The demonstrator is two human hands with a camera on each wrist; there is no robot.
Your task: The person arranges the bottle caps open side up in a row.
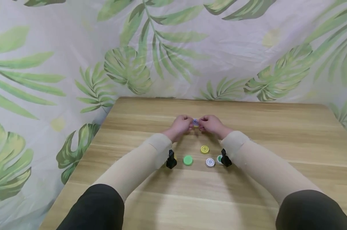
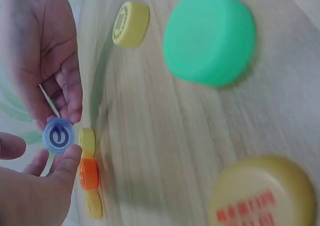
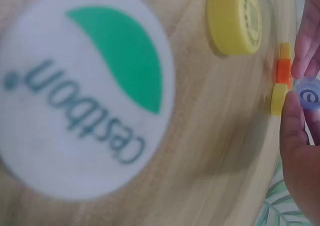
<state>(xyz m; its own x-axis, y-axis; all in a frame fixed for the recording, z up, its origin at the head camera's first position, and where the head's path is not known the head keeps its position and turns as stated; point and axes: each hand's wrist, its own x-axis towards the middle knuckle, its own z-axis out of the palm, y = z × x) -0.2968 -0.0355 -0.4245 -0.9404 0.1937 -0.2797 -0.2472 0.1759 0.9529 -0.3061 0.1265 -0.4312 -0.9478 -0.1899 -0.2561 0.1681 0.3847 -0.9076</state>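
Note:
Both hands meet at a small translucent blue bottle cap (image 1: 195, 121) with a dark curled mark on its face. My left hand (image 1: 181, 125) holds its left side with thumb and fingertips; my right hand (image 1: 213, 124) pinches the opposite side. In the left wrist view the blue bottle cap (image 2: 58, 135) is raised beside a row of a yellow cap (image 2: 87, 143), an orange cap (image 2: 89, 174) and another yellow cap (image 2: 93, 205). The hands mostly hide this row in the head view.
Nearer the body on the wooden table (image 1: 262, 127) lie a yellow cap (image 1: 204, 149), a green cap (image 1: 187, 160), a white cap (image 1: 210, 162) and a white-and-green cap (image 1: 219, 159). A tan cap with red print (image 2: 262, 196) sits under the left wrist. Leaf-patterned cloth (image 1: 167, 48) hangs behind.

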